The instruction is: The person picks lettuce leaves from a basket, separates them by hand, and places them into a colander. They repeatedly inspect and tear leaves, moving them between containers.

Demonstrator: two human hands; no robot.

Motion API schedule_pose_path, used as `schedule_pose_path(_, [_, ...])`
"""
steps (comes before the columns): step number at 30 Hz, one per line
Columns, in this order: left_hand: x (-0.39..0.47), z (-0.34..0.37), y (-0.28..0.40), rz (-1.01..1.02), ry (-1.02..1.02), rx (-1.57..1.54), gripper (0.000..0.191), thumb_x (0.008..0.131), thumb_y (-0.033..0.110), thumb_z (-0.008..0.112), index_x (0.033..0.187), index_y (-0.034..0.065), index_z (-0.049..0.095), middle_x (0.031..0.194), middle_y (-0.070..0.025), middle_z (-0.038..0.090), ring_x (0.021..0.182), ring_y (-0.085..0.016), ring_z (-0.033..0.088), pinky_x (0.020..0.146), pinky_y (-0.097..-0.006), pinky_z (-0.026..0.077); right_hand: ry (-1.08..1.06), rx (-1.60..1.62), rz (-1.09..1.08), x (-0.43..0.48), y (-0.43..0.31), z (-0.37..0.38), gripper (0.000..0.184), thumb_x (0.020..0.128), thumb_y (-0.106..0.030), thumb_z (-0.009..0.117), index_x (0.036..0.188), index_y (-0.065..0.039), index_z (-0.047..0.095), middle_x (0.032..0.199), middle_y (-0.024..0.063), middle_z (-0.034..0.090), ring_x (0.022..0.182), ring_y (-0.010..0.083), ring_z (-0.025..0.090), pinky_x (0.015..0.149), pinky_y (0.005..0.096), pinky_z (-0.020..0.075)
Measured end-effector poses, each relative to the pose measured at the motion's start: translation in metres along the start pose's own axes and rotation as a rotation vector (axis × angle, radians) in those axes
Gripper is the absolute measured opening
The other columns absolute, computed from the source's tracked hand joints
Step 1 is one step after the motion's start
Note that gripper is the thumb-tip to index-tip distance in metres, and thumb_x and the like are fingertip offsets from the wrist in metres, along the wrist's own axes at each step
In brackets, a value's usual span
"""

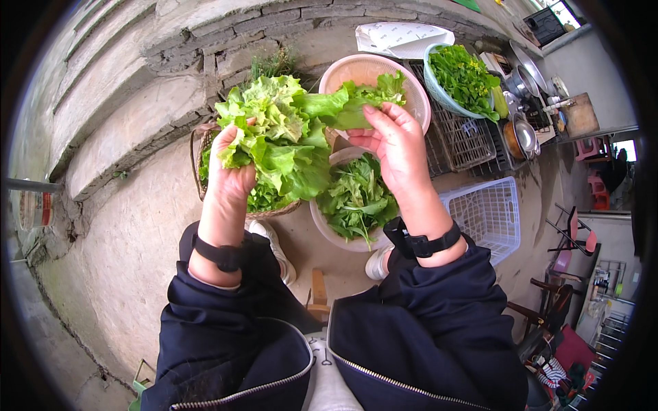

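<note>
My left hand (231,159) grips a large head of green leaf lettuce (288,138) by its side, with the frilly leaves facing up. A single long lettuce leaf (347,112) stretches from the head towards my right hand (393,136), which pinches its edge between thumb and fingers. Whether that leaf is still joined to the head cannot be made out. Below the hands stands a pale basin (354,245) of loose dark green leaves (354,198). A pink colander (342,69) behind my right hand holds some lettuce leaves. Under the lettuce, a woven basket (280,211) contains more greens.
At the upper right, a light blue basket (434,85) of yellow-flowered greens (462,77) rests on dark plastic crates (465,138). A white crate (486,216) stands to the right. Metal pots (524,134) lie beyond. Concrete steps (133,123) rise on the left.
</note>
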State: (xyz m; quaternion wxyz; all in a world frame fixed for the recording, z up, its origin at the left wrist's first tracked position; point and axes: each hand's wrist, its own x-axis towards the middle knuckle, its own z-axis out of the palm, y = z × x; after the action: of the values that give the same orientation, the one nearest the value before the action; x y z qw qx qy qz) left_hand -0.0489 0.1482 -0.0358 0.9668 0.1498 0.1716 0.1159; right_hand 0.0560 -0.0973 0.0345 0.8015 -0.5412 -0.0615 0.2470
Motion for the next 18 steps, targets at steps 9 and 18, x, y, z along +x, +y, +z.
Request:
schedule_pose_path(9, [0.01,-0.016,0.02,-0.01,0.057,-0.133,0.027,0.091,0.011,0.052,0.106,-0.0096,0.06,0.098,-0.0192,0.068,0.091,-0.029,0.066,0.088,-0.0402,0.055,0.085,0.047,0.006,-0.015,-0.03,-0.032,0.015,0.093,-0.013,0.062,0.102,-0.001,0.061,0.089,0.0097,0.069,0.067,0.0173,0.068,0.064,0.0276,0.0577])
schedule_pose_path(18, [-0.006,0.001,0.005,0.103,-0.032,0.004,0.025,0.093,0.012,0.052,0.106,-0.0076,0.062,0.098,-0.0171,0.069,0.086,-0.027,0.067,0.083,-0.037,0.057,-0.143,-0.562,0.061,-0.036,-0.032,-0.069,0.021,0.092,-0.009,0.063,0.111,0.0,0.063,0.094,0.0058,0.068,0.08,0.0107,0.065,0.071,0.0246,0.0537])
